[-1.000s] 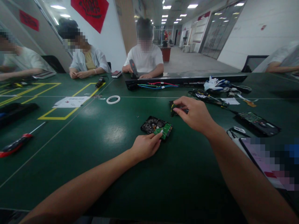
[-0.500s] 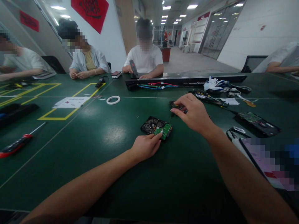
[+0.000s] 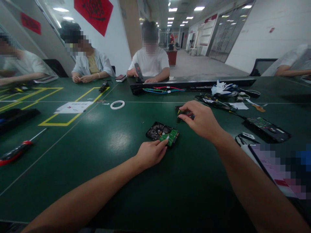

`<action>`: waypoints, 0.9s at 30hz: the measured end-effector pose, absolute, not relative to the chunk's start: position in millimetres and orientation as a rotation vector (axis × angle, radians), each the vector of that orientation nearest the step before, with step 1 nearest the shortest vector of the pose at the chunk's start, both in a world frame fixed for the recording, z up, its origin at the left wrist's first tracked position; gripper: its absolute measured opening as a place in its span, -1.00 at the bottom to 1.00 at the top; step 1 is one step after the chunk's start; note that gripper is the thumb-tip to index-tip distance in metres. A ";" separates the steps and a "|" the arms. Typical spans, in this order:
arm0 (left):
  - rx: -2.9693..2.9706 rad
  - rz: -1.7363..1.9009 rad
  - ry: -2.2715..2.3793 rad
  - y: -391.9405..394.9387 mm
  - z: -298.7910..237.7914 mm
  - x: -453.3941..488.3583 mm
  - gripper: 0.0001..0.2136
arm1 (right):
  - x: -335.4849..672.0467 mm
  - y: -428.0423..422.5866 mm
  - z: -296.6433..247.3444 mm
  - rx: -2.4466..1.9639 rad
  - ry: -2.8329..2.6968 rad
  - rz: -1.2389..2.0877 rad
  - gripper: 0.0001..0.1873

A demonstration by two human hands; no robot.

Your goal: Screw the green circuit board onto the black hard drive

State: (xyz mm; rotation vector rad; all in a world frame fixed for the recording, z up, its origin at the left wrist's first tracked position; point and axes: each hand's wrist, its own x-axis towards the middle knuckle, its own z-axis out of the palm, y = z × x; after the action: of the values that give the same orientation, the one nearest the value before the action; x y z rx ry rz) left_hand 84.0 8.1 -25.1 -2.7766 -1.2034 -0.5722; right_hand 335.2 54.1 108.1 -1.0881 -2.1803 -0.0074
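A black hard drive lies bottom up on the green table, with a small green circuit board on its near right corner. My left hand rests at the drive's near edge, fingers curled, fingertips pinching the green board. My right hand reaches further out, its fingers closed on a small black tool with a yellow mark that lies just behind and right of the drive.
A red-handled screwdriver lies far left. A white tape ring, a paper sheet, a second drive, cables and a long black case sit further out. Several people sit across the table.
My right hand lifted slightly off the small black tool, then came back down onto it. My left hand and the hard drive have stayed in place.
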 end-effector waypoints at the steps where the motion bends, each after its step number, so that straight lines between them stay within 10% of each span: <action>1: -2.779 -0.571 -1.203 7.9 -24.8 83.9 -0.60 | 334.5 53.8 108.2 -1.094 -2.175 -0.025 -0.85; 27: -2.805 -0.530 -1.218 7.3 -20.5 83.8 -0.59 | 333.7 53.5 107.6 -1.165 -2.154 -0.084 -0.86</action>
State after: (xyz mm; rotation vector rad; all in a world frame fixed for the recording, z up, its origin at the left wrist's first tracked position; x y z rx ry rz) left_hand 83.8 7.3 -20.5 -2.8050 -1.2180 -0.5301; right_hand 333.7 53.5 107.6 -1.1654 -2.1540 -0.0842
